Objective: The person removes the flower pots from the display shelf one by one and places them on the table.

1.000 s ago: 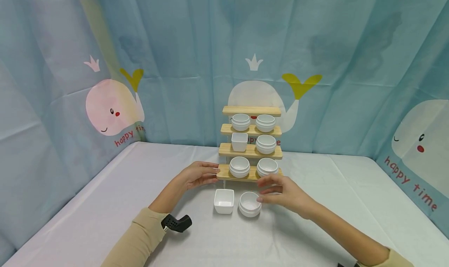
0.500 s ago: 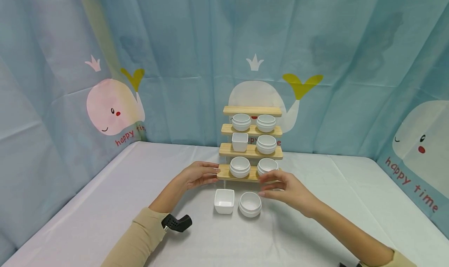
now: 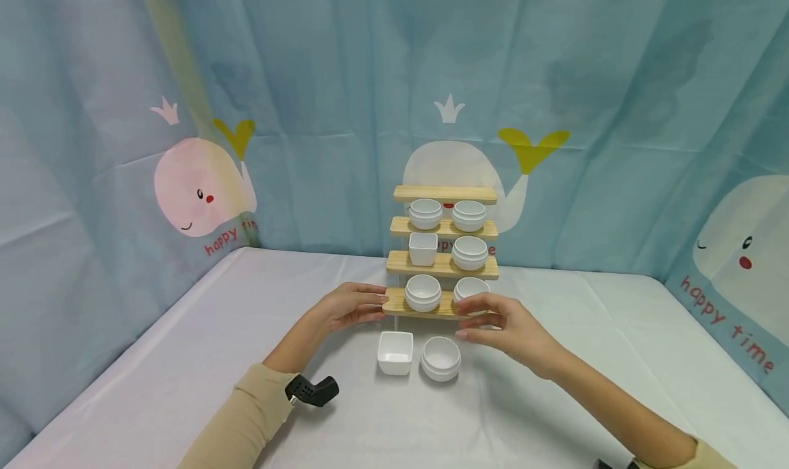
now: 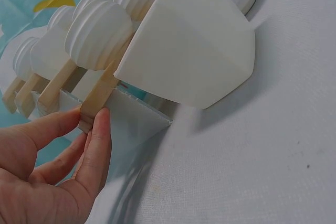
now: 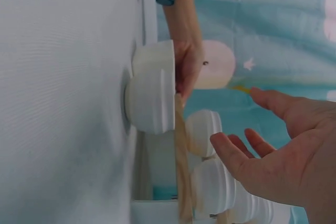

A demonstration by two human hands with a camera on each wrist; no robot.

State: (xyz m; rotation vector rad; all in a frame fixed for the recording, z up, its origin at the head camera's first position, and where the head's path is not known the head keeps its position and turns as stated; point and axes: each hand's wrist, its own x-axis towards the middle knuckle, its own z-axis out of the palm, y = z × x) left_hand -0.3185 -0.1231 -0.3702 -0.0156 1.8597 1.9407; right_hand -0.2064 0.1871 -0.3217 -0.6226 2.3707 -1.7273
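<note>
The left hand (image 3: 345,307) pinches the left end of the rack's (image 3: 444,266) lowest shelf (image 3: 394,307) with curled fingers (image 4: 97,140), while the right hand (image 3: 502,325), fingers apart and holding nothing, hovers just before the right-hand bowl (image 3: 471,288) on that shelf.

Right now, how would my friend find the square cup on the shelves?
Find the wooden rack in front of the white whale. Count its shelves from the bottom; on the second, at the left, stands the square cup. Every other cup on the rack is round and ribbed, like the round cup beside it.
</note>
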